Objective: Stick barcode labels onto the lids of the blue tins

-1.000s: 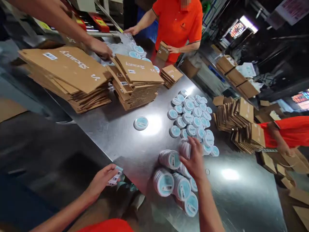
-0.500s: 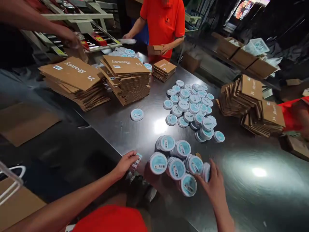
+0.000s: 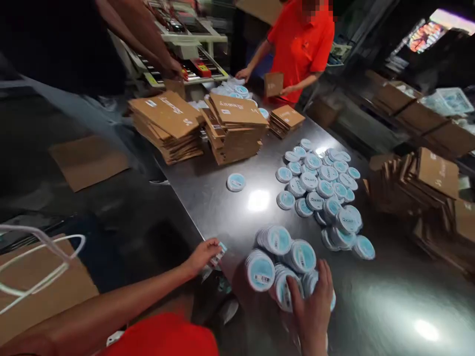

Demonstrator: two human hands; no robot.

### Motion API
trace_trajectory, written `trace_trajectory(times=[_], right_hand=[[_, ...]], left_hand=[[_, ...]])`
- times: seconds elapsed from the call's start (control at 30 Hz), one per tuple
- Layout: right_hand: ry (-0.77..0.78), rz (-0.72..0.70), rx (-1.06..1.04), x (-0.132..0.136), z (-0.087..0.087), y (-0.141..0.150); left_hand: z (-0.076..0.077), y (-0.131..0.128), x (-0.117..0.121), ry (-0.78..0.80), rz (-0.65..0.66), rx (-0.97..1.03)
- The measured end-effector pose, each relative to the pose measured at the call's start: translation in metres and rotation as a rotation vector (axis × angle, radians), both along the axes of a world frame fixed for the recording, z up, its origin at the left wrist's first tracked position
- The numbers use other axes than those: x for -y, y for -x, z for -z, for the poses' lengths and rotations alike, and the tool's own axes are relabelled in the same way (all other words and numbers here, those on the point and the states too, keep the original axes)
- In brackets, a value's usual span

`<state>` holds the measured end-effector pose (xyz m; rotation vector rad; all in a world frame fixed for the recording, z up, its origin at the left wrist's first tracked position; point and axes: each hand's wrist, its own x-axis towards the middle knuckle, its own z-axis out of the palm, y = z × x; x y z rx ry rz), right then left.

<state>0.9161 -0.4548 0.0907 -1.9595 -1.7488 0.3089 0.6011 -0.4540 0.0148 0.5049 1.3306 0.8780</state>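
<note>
My left hand [image 3: 203,257] is closed at the table's near edge, pinching a small blue-and-white card with barcode-like print [image 3: 219,253]. My right hand [image 3: 314,302] curves over the near stacks of round, flat discs, thumb and fingers apart around part of them. The hand hides some of these discs, and its exact contact is partly covered. Beside it stand a disc stack with a barcode [image 3: 261,272] and a further disc stack [image 3: 279,241]. Beyond them lies a loose pile of similar white-and-blue discs [image 3: 315,180]; a single disc [image 3: 236,182] lies apart.
Flat cardboard stacks stand on the metal table [image 3: 208,207] at the far left [image 3: 163,118] and centre [image 3: 237,113]. More folded cardboard [image 3: 438,173] is at the right. A co-worker in a red shirt [image 3: 302,44] holds a small box [image 3: 273,84]; another person's arm reaches in at upper left.
The view has swung, shifting the scene right and downward in the middle. My right hand has moved from the disc at the right end onto the near stacks. My left hand keeps its card.
</note>
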Motion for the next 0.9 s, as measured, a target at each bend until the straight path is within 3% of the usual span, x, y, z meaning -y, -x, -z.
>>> trace_trajectory(times=[0.1,0.2,0.3,0.4,0.47,0.53,0.63,0.73,0.83,0.9], right_hand=[[0.000,-0.313,-0.126,-0.106,0.007,0.084],[0.116,-0.535,-0.107,-0.194,0.035,0.183],[0.133,-0.549,-0.070,-0.242,0.064,0.255],[0.158,-0.504,-0.019,-0.254,0.076,0.278],[0.167,-0.478,0.013,-0.248,0.071,0.266],[0.143,-0.458,0.021,-0.233,0.056,0.229],[0.040,-0.424,-0.021,-0.194,0.022,0.138],[0.082,-0.256,0.016,-0.150,-0.005,0.034],[0.242,-0.159,0.014,-0.113,-0.010,-0.037],[0.317,-0.158,0.012,-0.096,-0.004,-0.056]], left_hand=[[0.001,0.022,0.007,-0.011,-0.058,0.020],[0.003,0.044,0.015,-0.005,-0.133,0.067],[0.003,0.067,0.023,0.036,-0.207,0.071],[-0.002,0.086,0.026,0.104,-0.252,0.075],[-0.006,0.095,0.022,0.136,-0.254,0.086],[-0.010,0.098,0.014,0.146,-0.227,0.104],[-0.014,0.090,-0.001,0.124,-0.130,0.134],[-0.015,0.073,-0.015,0.106,-0.028,0.163],[-0.018,0.049,-0.030,0.079,0.042,0.178],[-0.021,0.032,-0.040,0.046,0.078,0.178]])
